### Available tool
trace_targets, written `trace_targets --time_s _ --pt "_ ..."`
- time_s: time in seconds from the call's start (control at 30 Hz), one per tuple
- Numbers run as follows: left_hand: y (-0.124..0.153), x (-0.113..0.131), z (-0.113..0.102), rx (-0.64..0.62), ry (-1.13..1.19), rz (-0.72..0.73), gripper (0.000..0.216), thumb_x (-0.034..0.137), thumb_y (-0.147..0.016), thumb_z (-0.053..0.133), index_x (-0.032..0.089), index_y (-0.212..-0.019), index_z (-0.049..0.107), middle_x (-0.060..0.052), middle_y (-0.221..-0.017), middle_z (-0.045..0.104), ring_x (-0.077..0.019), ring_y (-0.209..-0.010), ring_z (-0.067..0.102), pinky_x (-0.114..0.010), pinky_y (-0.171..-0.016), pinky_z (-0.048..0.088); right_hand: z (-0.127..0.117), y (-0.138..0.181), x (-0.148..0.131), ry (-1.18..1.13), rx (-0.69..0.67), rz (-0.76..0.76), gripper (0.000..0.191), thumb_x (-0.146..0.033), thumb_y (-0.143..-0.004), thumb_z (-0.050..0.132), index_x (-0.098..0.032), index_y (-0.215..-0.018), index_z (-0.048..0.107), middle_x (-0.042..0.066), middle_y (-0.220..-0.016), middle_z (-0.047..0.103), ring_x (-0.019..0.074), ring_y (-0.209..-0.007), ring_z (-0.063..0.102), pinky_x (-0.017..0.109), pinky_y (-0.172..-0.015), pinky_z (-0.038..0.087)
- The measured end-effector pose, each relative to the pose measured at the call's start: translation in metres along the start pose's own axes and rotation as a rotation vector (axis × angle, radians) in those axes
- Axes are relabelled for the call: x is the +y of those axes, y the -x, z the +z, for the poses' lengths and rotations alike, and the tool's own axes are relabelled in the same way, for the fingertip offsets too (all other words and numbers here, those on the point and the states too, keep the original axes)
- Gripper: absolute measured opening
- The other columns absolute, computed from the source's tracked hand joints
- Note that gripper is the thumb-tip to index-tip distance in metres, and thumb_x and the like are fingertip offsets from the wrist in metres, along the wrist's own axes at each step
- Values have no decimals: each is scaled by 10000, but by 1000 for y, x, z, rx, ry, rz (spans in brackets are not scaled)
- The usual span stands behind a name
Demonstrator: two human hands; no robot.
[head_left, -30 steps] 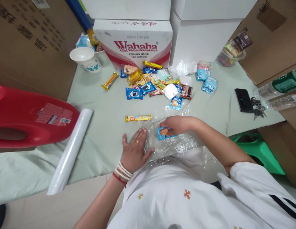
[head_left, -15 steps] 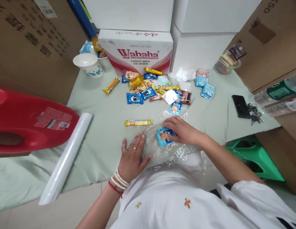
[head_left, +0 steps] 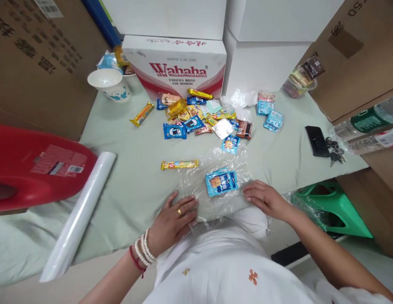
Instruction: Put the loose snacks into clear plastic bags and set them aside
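A thin sheet of clear plastic wrap (head_left: 199,196) lies crumpled near the table's front edge. On it rest blue snack packets (head_left: 219,182), overlapping one another. My left hand (head_left: 173,219), with a gold ring and white bead bracelets, lies at the wrap's left edge, fingers stretched out. At the right edge of the wrap is my right hand (head_left: 268,199), its fingers extended and lightly bent, fingertips at the film beside the packets. A yellow snack stick (head_left: 179,164) lies just beyond the left hand, at the wrap's far left corner.
Several wrapped snacks (head_left: 193,122) are heaped before the Wahaba carton (head_left: 184,71). A white plastic roll (head_left: 79,215) and red jug (head_left: 34,169) lie left, near a paper cup (head_left: 110,86). Right are a phone (head_left: 317,140), keys (head_left: 335,151), bottles (head_left: 370,120) and green stool (head_left: 332,207).
My right hand has come off the blue packets and moved right to the wrap's edge. My left hand has shifted slightly toward me. The view has moved a little.
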State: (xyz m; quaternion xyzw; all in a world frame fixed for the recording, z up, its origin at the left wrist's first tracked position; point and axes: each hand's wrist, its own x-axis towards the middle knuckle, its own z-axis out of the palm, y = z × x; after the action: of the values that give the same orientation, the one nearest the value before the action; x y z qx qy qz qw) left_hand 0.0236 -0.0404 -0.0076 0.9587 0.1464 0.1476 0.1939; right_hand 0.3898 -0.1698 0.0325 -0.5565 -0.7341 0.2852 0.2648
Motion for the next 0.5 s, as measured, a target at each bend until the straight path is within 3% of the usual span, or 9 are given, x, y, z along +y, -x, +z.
trace_targets --time_s 0.07,0.17,0.23,0.3,0.4,0.5 --pt "-11 -5 -3 35 68 -105 227 217 -997 466 249 -1056 682 -51 -1136 782 -214 -1160 688 -472 -1153 377 -17 -20 2 -51 25 15 199 -293 -1043 520 -234 -1083 706 93 -1058 733 205 -994 690 342 -874 557" --pt "-33 -10 -8 78 58 -440 310 314 -1025 400 213 -860 641 -61 -860 736 -227 -873 695 -419 -898 490 -31 -52 12 -37 18 110 215 -328 -1032 541 -204 -996 713 60 -928 732 173 -841 685 275 -774 507" --pt "-46 -13 -8 118 -39 -661 319 380 -1002 436 210 -801 617 -70 -796 681 -263 -828 658 -428 -817 480 -32 -71 19 30 -19 199 203 -295 -1013 549 -193 -952 714 52 -914 740 172 -822 677 260 -759 472" --pt "-54 -16 -4 175 -162 -794 255 411 -941 517 198 -907 652 -102 -875 668 -315 -905 631 -453 -815 472 -30 -87 24 165 -86 307 165 -238 -982 560 -189 -950 714 55 -932 745 183 -833 668 255 -735 434" --pt "-55 -23 4 280 -251 -860 369 432 -864 586 165 -1113 644 -137 -981 642 -351 -980 582 -483 -856 472 -31 -102 22 420 -189 435 156 -228 -938 603 -198 -1039 718 77 -998 732 211 -839 643 269 -676 377" --pt "-45 -26 6 418 -252 -831 432 412 -824 605 139 -1159 615 -151 -1030 629 -350 -1020 562 -514 -940 456 -40 -118 14 536 -165 380 227 -273 -953 605 -197 -1139 711 105 -1073 708 254 -946 617 298 -731 394"
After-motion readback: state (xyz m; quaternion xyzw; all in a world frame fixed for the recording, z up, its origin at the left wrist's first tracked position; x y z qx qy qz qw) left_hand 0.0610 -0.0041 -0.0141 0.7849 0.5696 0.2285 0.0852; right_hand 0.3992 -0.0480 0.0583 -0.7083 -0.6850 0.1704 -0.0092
